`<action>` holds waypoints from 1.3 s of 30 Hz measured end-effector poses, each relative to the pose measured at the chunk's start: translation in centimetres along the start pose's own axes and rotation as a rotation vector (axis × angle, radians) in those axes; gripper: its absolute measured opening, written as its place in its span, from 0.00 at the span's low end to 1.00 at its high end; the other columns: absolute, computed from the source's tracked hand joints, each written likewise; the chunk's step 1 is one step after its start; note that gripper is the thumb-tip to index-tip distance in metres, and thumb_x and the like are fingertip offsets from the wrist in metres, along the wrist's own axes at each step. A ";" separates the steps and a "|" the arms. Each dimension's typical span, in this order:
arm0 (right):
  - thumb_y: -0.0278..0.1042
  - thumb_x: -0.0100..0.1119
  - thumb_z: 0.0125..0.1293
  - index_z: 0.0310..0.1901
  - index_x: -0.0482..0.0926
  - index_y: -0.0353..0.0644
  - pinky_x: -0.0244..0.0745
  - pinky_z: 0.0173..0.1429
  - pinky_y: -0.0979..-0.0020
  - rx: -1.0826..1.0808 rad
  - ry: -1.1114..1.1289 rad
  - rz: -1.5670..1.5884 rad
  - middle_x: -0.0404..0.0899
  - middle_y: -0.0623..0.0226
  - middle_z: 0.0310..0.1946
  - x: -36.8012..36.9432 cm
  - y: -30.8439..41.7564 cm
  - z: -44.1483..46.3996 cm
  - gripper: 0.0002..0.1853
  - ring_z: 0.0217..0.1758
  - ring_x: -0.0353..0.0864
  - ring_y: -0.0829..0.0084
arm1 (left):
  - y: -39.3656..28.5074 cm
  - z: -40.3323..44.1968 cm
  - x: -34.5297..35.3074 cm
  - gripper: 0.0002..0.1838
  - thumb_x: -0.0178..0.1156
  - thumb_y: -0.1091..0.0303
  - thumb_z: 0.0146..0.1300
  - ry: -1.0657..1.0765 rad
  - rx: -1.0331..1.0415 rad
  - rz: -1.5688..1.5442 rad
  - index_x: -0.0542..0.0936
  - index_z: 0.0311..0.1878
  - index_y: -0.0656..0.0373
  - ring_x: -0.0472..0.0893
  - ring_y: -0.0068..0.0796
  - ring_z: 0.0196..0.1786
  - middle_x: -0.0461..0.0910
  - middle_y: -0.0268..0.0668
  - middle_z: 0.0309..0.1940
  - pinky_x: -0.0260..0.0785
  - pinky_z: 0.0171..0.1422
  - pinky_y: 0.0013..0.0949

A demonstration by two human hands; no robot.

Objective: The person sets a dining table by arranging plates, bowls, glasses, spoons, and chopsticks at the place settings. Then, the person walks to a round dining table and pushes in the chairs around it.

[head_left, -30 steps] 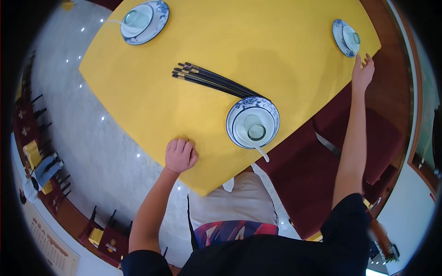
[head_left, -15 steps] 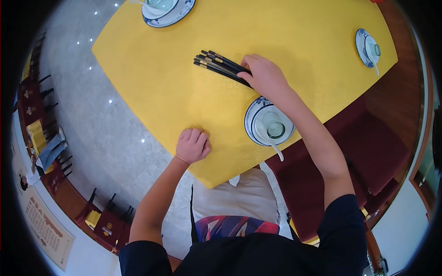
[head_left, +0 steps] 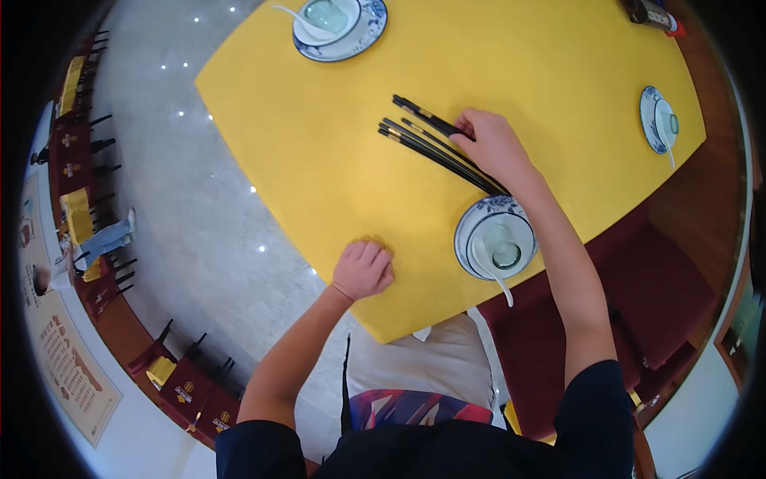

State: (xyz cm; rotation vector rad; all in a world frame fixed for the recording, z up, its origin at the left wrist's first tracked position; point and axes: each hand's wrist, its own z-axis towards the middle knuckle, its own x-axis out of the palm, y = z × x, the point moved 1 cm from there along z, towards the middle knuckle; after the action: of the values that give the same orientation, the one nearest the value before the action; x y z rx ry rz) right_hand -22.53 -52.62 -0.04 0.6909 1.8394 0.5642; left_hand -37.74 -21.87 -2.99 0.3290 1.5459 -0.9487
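My right hand (head_left: pixel 493 145) pinches a few black chopsticks (head_left: pixel 426 116) with gold bands, their banded ends pointing to the upper left. Just below it, several more black chopsticks (head_left: pixel 437 155) lie on the yellow tablecloth (head_left: pixel 319 160), slightly fanned out. Their lower ends reach the rim of a blue-and-white plate (head_left: pixel 465 227). On that plate sit a white bowl, a green glass (head_left: pixel 506 254) and a white spoon (head_left: pixel 503 289). My left hand (head_left: pixel 363 270) rests as a closed fist near the table's front edge, with nothing showing in it.
Another place setting (head_left: pixel 339 54) stands at the far left of the table, and one more plate (head_left: pixel 650 120) at the right. A dark object with a red end (head_left: pixel 654 16) lies at the far right corner. Maroon chairs (head_left: pixel 542 343) stand beside the table.
My right hand has separated a few chopsticks from the bundle; the others now lie apart below it. The view has shifted, so the table appears lower and further right. My left fist stays on the cloth.
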 end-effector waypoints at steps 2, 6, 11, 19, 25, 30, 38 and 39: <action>0.32 0.66 0.61 0.41 0.81 0.35 0.78 0.50 0.58 0.008 0.001 0.005 0.84 0.52 0.38 -0.1 0.2 0.0 0.10 0.44 0.84 0.53 | -0.1 0.1 0.1 0.10 0.62 0.62 0.49 -0.027 -0.001 -0.001 0.76 0.36 0.51 0.74 0.35 0.35 0.72 0.34 0.33 0.67 0.41 0.38; 0.32 0.66 0.63 0.42 0.81 0.34 0.79 0.48 0.61 -0.009 -0.074 0.109 0.85 0.54 0.37 -1.1 0.2 -0.8 0.10 0.41 0.84 0.56 | -0.3 0.1 0.2 0.10 0.62 0.63 0.49 -0.014 0.007 -0.017 0.76 0.35 0.50 0.74 0.35 0.35 0.72 0.34 0.33 0.66 0.40 0.38; 0.33 0.66 0.64 0.43 0.81 0.34 0.79 0.45 0.68 -0.059 -0.276 0.258 0.84 0.58 0.35 -5.2 0.2 -3.8 0.12 0.37 0.84 0.66 | 0.1 0.3 -0.1 0.11 0.64 0.69 0.46 0.036 -0.022 -0.136 0.76 0.35 0.52 0.73 0.40 0.34 0.71 0.36 0.33 0.66 0.40 0.41; 0.29 0.62 0.66 0.44 0.81 0.35 0.78 0.44 0.68 -0.247 -0.099 0.194 0.82 0.60 0.34 -10.7 1.7 -11.0 0.09 0.36 0.82 0.63 | -4.2 10.0 -4.9 0.27 0.56 0.71 0.69 -0.278 -0.604 -1.250 0.66 0.70 0.65 0.71 0.17 0.31 0.76 0.32 0.36 0.65 0.37 0.22; 0.30 0.58 0.65 0.38 0.81 0.37 0.76 0.48 0.58 -0.337 0.081 -0.074 0.80 0.58 0.35 -9.2 3.4 -12.1 0.06 0.43 0.81 0.54 | -5.7 18.2 -8.5 0.17 0.57 0.70 0.72 -0.051 -0.595 -1.386 0.77 0.60 0.67 0.67 0.13 0.27 0.76 0.27 0.29 0.60 0.32 0.20; 0.29 0.61 0.65 0.43 0.81 0.37 0.73 0.42 0.62 -0.380 0.017 -0.142 0.79 0.60 0.35 -9.7 1.3 -12.1 0.08 0.40 0.79 0.56 | -7.1 18.1 -6.1 0.14 0.58 0.65 0.73 0.155 -0.513 -1.303 0.84 0.44 0.68 0.65 0.10 0.28 0.74 0.23 0.24 0.57 0.29 0.20; 0.37 0.69 0.63 0.60 0.80 0.45 0.74 0.59 0.62 -0.146 -0.830 -0.383 0.80 0.54 0.54 -10.0 -3.0 -16.6 0.23 0.57 0.79 0.56 | -7.8 15.0 -4.1 0.10 0.55 0.68 0.74 0.227 -0.724 -1.643 0.81 0.50 0.63 0.61 0.08 0.21 0.66 0.20 0.21 0.49 0.22 0.20; 0.36 0.68 0.65 0.61 0.78 0.39 0.76 0.60 0.64 -0.065 -0.896 -0.218 0.80 0.54 0.56 -9.8 -4.6 -17.6 0.24 0.59 0.80 0.60 | -8.2 14.8 -3.8 0.10 0.54 0.69 0.74 0.215 -0.748 -1.713 0.80 0.51 0.63 0.60 0.08 0.21 0.66 0.20 0.20 0.48 0.23 0.21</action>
State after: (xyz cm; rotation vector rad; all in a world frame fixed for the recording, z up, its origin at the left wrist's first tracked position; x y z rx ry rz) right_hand -37.09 -63.79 9.51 0.5570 1.0278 0.1169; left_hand -32.30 -36.49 4.61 -1.7297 2.1030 -1.4057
